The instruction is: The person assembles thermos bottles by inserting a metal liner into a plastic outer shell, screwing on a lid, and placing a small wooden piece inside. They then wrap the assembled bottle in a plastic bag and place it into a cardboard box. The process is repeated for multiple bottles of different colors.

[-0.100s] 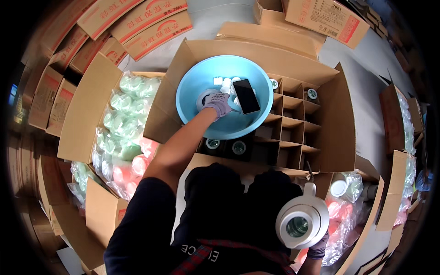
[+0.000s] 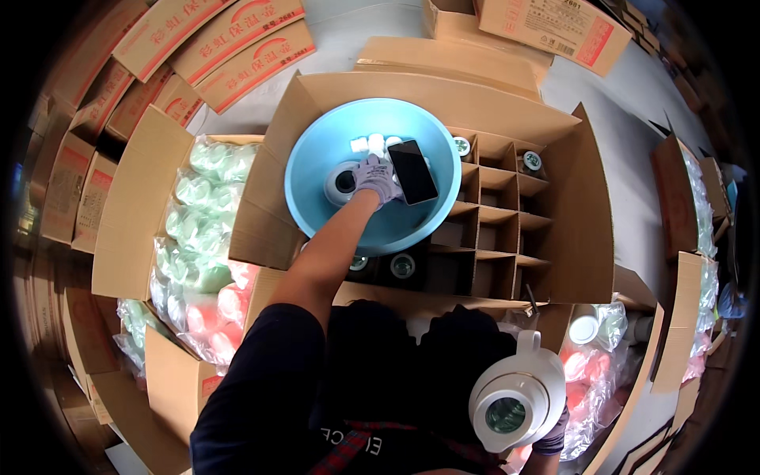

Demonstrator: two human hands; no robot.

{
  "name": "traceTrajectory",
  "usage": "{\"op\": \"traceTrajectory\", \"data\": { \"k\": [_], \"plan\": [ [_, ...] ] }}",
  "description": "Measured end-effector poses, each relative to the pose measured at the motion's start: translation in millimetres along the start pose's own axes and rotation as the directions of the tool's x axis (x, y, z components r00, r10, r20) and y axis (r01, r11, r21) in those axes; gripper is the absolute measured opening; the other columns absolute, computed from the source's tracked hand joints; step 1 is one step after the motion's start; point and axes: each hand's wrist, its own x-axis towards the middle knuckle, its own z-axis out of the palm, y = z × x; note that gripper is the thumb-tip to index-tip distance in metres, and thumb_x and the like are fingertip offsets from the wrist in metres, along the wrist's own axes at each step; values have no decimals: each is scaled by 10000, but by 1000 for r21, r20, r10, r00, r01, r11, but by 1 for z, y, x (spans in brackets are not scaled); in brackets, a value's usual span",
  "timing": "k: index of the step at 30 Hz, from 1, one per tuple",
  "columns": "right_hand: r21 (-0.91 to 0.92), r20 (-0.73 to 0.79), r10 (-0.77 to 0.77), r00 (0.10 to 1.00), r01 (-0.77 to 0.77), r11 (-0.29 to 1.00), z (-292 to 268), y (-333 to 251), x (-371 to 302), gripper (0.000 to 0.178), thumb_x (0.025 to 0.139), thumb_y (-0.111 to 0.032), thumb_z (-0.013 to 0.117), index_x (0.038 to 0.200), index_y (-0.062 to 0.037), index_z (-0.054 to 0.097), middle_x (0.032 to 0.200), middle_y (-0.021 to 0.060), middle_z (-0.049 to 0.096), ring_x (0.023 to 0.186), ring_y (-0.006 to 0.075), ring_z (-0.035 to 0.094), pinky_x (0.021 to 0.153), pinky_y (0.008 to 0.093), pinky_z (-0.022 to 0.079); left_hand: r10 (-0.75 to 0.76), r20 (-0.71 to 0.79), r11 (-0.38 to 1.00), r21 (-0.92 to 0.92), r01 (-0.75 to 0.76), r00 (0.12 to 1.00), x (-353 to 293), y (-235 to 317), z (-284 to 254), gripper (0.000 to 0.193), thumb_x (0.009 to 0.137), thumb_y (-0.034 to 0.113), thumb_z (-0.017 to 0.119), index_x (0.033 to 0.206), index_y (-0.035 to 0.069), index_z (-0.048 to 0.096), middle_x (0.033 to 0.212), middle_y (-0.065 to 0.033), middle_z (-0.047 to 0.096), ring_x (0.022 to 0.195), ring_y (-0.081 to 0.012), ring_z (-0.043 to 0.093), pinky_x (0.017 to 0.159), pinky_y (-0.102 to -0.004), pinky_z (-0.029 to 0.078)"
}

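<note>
My left hand (image 2: 375,180), in a pale grey glove, reaches into a light blue basin (image 2: 310,215). Its fingers are spread over several small white caps (image 2: 374,146). Beside the hand lies a white ring-shaped part (image 2: 336,192) with a dark centre. A black smartphone (image 2: 413,171) rests to the right of the fingers. At the lower right my gloved right hand (image 2: 556,434) grips a white vacuum jug (image 2: 542,381) from its side. The jug's top has no lid on, and its glassy inside shows. Most of the right hand's fingers are hidden behind the jug.
The basin sits on an open divided carton (image 2: 590,214) whose cells hold several jugs. Left stands a box of bagged green and pink parts (image 2: 210,214); another bagged batch (image 2: 590,380) is at lower right. Stacked cartons (image 2: 245,59) rise at the far left.
My left hand has shifted right inside the basin, uncovering more of the white ring-shaped part. The whole view has shifted slightly; the right hand still holds the jug.
</note>
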Motion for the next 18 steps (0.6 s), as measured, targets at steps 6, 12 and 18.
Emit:
{"op": "traceTrajectory", "data": {
  "k": [6,12,18],
  "plan": [
    [539,-37,203,979,-151,828,10,-7,-1,441,1020,-344,525,1258,20,596,1214,161,683,1061,282,681,972,416,549,76,102,991,-121,-63,992,-3,9,-11,554,670,456,755,1126,148,694,1331,-156,538,1301,-386,453,1114,-530,291],
    [441,257,-90,962,-34,897,25,-7,17,492,1083,-327,378,1455,-7,400,1465,133,508,1320,240,511,1121,411,407,74,-12,975,-210,-75,997,-33,-41,-32,585,654,387,777,1117,60,633,1008,-131,661,899,-336,639,833,-437,512],
    [556,157,5,988,-92,826,49,-23,10,745,991,-507,529,1534,-43,315,1558,123,394,1424,305,389,1183,496,307,597,-388,243,-746,-620,702,-259,32,-176,527,802,309,790,1229,44,630,945,-125,631,835,-283,615,805,-407,488]
  ]
}}
